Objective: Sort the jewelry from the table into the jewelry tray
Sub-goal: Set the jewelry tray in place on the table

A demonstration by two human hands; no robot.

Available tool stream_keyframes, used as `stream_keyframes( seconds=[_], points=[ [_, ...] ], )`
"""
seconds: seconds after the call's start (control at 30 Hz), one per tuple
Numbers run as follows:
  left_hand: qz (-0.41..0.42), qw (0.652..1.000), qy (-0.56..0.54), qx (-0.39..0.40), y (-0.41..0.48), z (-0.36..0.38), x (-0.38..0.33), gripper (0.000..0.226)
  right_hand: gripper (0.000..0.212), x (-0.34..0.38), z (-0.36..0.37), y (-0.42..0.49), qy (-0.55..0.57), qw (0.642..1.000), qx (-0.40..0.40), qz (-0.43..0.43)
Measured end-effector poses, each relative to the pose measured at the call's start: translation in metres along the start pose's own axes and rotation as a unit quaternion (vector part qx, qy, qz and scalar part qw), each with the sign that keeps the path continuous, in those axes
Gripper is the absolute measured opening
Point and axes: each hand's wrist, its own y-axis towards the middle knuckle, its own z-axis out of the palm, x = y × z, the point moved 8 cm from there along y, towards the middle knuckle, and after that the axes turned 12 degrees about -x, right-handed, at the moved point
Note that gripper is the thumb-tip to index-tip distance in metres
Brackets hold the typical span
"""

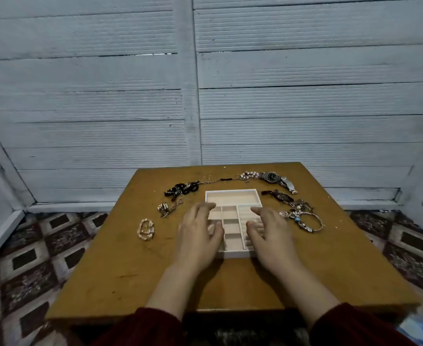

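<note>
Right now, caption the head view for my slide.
Open left hand and open right hand above the white jewelry tray; watch, beaded bracelet and necklaces lie around it on the wooden table.

White ribbed wall panels [305, 71] behind, dark red and cream diamond-patterned floor [43, 245] below on both sides

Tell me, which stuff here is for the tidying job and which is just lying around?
For the job: jewelry tray, wristwatch, pale bead bracelet, black bead necklace, silver bangle with charms, left hand and right hand, both empty over the tray.

Just lying about: patterned carpet, blue-and-white thing at the bottom right, too blurred to name.
</note>
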Motion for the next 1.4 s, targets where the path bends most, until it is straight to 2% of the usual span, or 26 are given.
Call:
stream_keyframes(
  seconds=[0.1, 0.23, 0.3, 0.43, 0.77, 0.9, 1.27, 1.4],
  points=[
    [-0.046, 0.999, -0.014, 0.005, -0.02, 0.009, 0.012, 0.042, 0.04, -0.015, 0.002, -0.017, -0.077, 0.997, -0.018, -0.001],
    [-0.063, 0.995, 0.006, 0.075, -0.036, 0.034, 0.027, 0.058, 0.058, -0.027, 0.015, -0.033, -0.099, 0.995, 0.019, 0.022],
    [-0.075, 0.991, 0.034, 0.107, -0.041, 0.043, 0.033, 0.064, 0.064, -0.025, 0.022, -0.033, -0.107, 0.993, 0.045, 0.006],
    [-0.097, 0.983, 0.076, 0.137, -0.044, 0.051, 0.039, 0.068, 0.055, -0.03, 0.033, -0.032, -0.144, 0.986, 0.086, -0.004],
    [-0.077, 0.984, 0.101, 0.123, -0.044, 0.051, 0.037, 0.063, 0.054, -0.03, 0.036, -0.035, -0.178, 0.978, 0.106, -0.002],
    [-0.083, 0.984, 0.096, 0.123, -0.044, 0.05, 0.035, 0.062, 0.062, -0.027, 0.033, -0.035, -0.179, 0.979, 0.096, -0.007],
    [-0.091, 0.986, 0.089, 0.105, -0.045, 0.042, 0.03, 0.065, 0.054, -0.024, 0.028, -0.037, -0.154, 0.984, 0.087, -0.001],
    [-0.094, 0.989, 0.065, 0.099, -0.045, 0.043, 0.033, 0.065, 0.061, -0.015, 0.022, -0.041, -0.179, 0.981, 0.06, -0.045]
  ],
)
